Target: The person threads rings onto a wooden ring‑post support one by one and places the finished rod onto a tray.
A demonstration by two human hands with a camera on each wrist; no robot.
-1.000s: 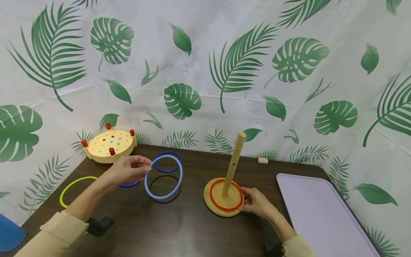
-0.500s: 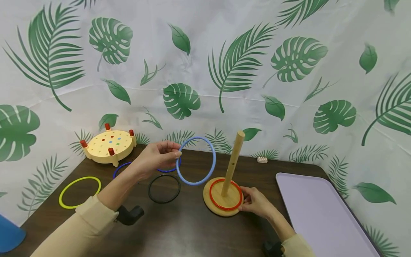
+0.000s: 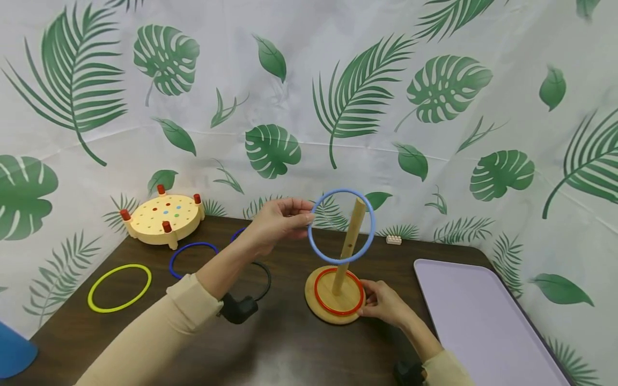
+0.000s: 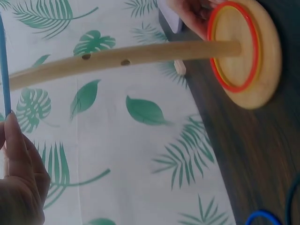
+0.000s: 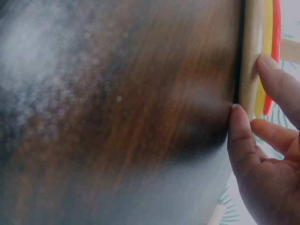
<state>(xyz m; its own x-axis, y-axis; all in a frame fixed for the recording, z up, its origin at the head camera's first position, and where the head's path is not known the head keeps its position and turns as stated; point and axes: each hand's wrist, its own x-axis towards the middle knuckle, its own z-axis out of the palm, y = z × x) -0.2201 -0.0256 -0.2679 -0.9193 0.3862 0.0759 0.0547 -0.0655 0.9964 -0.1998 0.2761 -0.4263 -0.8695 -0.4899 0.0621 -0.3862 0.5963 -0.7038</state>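
My left hand (image 3: 282, 222) pinches a light blue ring (image 3: 374, 222) between thumb and fingers, raised well above the table. In the head view the ring overlaps the upper part of a wooden post (image 3: 351, 236); in the left wrist view the ring (image 4: 4, 70) shows edge-on by the post's tip. The post rises from a round wooden base (image 3: 313, 300). A red ring (image 3: 316, 289) lies around the post's foot, with a yellow ring (image 5: 267, 28) beneath it. With thumb and fingertips, my right hand (image 3: 386, 305) grips the base's right edge.
On the table's left lie a larger yellow ring (image 3: 106, 310), two dark blue rings (image 3: 171, 261) and a black ring (image 3: 269, 276), partly behind my left arm. A cream round pegboard (image 3: 164, 214) stands behind them. A lilac tray (image 3: 473, 316) is at right, a small brick (image 3: 393, 240) at the back.
My left hand has carried the light blue ring rightward and up, from above the black ring to the upper part of the post. The right hand has stayed on the base.
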